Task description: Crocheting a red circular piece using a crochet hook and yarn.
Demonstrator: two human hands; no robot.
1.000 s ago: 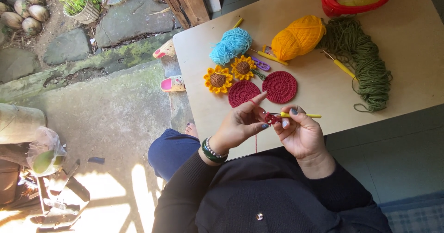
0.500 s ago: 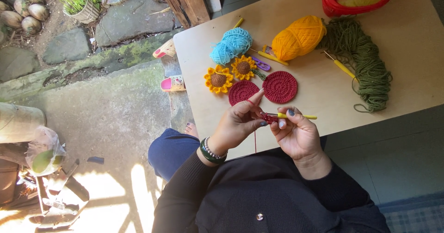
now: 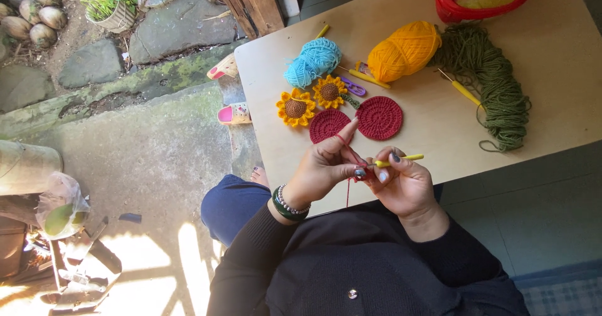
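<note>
We note the left hand point(image 3: 323, 168) pinching a thin strand of dark red yarn point(image 3: 344, 147), index finger raised to tension it. The right hand point(image 3: 404, 181) is closed around a slim yellow-handled crochet hook point(image 3: 401, 159), the hook tip meeting the yarn between the two hands. Both hands hover at the near edge of the pale wooden desk point(image 3: 564, 78), above the lap.

Handling judgement: the yarn looks soft, light and limp, with no stiffness of its own; it wants a pinch close to the working loop. The hook looks rigid and light, best held mid-handle.

Just beyond the fingers lie two flat round dark red crocheted discs point(image 3: 379, 118), touching or nearly so. Near them sit two crocheted yellow sunflowers point(image 3: 295, 108), a light blue yarn ball point(image 3: 312, 62), an orange-yellow yarn ball point(image 3: 403, 51) and a loose olive green skein point(image 3: 495, 90).

Open desk remains right of the hands; the near edge is close.
</note>
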